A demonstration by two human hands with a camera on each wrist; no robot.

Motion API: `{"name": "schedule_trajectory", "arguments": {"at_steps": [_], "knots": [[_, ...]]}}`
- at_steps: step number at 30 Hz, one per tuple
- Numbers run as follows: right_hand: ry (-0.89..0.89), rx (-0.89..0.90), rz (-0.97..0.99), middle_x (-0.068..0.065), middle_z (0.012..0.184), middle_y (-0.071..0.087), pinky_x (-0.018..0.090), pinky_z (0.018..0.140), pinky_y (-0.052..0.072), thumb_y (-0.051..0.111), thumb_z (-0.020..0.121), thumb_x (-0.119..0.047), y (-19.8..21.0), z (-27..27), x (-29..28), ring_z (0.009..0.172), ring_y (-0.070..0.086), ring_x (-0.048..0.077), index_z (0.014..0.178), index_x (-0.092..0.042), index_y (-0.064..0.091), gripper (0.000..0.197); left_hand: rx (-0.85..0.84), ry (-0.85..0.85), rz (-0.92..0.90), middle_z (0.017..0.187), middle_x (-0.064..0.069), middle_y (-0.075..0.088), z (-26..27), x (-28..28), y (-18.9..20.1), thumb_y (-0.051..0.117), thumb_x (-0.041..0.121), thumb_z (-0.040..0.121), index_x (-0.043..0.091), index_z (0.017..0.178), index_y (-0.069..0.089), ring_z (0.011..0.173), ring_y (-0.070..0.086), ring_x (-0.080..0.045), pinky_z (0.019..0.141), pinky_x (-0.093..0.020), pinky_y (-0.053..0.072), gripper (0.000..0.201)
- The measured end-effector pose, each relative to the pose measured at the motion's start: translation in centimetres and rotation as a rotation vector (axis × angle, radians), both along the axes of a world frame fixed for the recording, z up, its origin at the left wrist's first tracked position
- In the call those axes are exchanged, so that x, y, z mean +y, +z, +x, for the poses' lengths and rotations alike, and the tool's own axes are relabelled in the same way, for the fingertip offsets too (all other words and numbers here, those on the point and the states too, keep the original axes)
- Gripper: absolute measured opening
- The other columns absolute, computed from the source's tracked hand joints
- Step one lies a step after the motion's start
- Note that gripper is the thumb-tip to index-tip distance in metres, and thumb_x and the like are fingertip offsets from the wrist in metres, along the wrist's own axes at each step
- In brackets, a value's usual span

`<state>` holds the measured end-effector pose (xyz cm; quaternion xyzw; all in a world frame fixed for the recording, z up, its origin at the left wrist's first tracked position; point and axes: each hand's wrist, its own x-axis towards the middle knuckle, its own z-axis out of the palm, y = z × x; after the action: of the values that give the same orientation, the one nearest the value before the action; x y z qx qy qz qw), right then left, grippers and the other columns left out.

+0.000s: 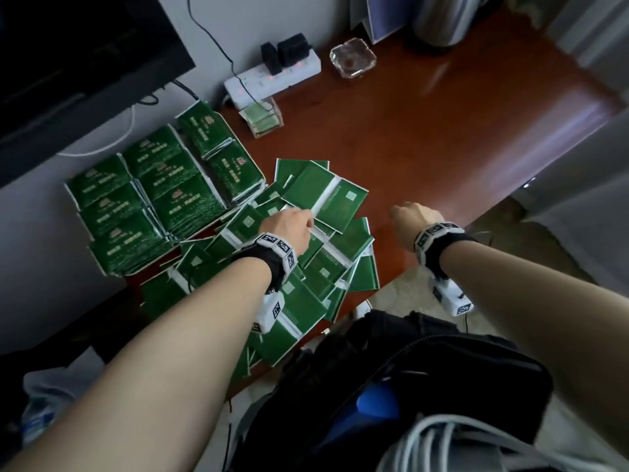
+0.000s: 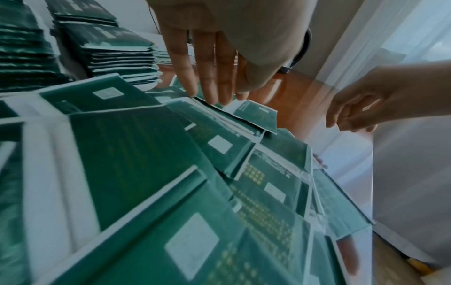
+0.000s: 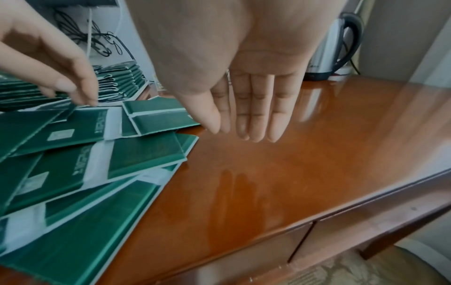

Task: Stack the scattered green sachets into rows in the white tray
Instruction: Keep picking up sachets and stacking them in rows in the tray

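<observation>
The loose green sachets (image 1: 299, 267) lie in a heap at the table's (image 1: 425, 137) near edge, and the white tray (image 1: 262, 180), at ten o'clock from the heap, holds stacked rows. The left hand (image 1: 289, 226) reaches over the heap; only the left wrist view shows its straight fingers (image 2: 209, 77) touching a sachet edge, gripping nothing. The right hand (image 1: 408, 223) hangs at three o'clock from the heap; the right wrist view shows it flat, empty, above bare wood.
</observation>
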<state>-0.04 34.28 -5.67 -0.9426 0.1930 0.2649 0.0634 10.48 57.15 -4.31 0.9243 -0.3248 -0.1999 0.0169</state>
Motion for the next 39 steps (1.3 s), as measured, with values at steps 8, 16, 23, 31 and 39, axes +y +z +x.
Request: {"name": "schedule_trajectory", "arguments": {"at_steps": [8,16,23,31,39], "knots": [[0.019,-0.013,0.201,0.009,0.099,0.066,0.033,0.063,0.051,0.061,0.089,-0.048,-2.3,2.3,-1.1,0.083,0.063,0.030,0.100,-0.017,0.062,0.034,0.000,-0.039,0.021,0.143,-0.002,0.040,-1.4,-5.3,-2.9,0.066,0.037,0.088,0.020,0.132,0.047,0.120,0.050,-0.023,0.097,-0.041,0.045,0.052],[0.074,0.068,0.207,0.011,0.109,0.061,0.036,0.067,0.049,0.063,0.087,-0.058,-5.2,2.6,2.3,0.095,0.063,0.032,0.121,-0.008,0.051,0.061,-0.011,0.049,0.116,0.158,-0.015,0.021,-2.4,-6.8,-6.0,0.068,0.041,0.085,0.014,0.144,0.030,0.140,0.033,-0.034,0.104,-0.047,0.042,0.076],[-0.021,0.042,0.254,0.008,0.099,0.060,0.033,0.065,0.047,0.070,0.082,-0.054,-6.0,2.6,2.3,0.081,0.056,0.029,0.113,-0.014,0.056,0.053,-0.131,0.096,0.043,0.139,-0.016,0.045,-3.2,-7.4,-7.0,0.064,0.035,0.084,0.013,0.130,0.044,0.120,0.053,-0.033,0.091,-0.045,0.047,0.055],[0.001,0.084,0.307,0.007,0.097,0.063,0.031,0.064,0.046,0.068,0.086,-0.044,-5.5,3.3,0.2,0.085,0.060,0.028,0.110,-0.013,0.062,0.040,-0.059,0.168,-0.143,0.096,-0.005,0.058,-0.6,-6.8,-4.8,0.047,0.026,0.096,0.016,0.104,0.049,0.069,0.052,-0.024,0.059,-0.031,0.038,0.012],[0.024,0.162,0.210,0.008,0.079,0.059,0.028,0.058,0.041,0.070,0.086,-0.040,-4.7,4.2,-9.9,0.071,0.056,0.028,0.087,-0.011,0.060,0.031,-0.071,0.274,-0.122,0.097,-0.003,0.059,-0.6,-10.5,-5.3,0.050,0.026,0.096,0.017,0.100,0.051,0.070,0.051,-0.022,0.058,-0.029,0.038,0.010]]}}
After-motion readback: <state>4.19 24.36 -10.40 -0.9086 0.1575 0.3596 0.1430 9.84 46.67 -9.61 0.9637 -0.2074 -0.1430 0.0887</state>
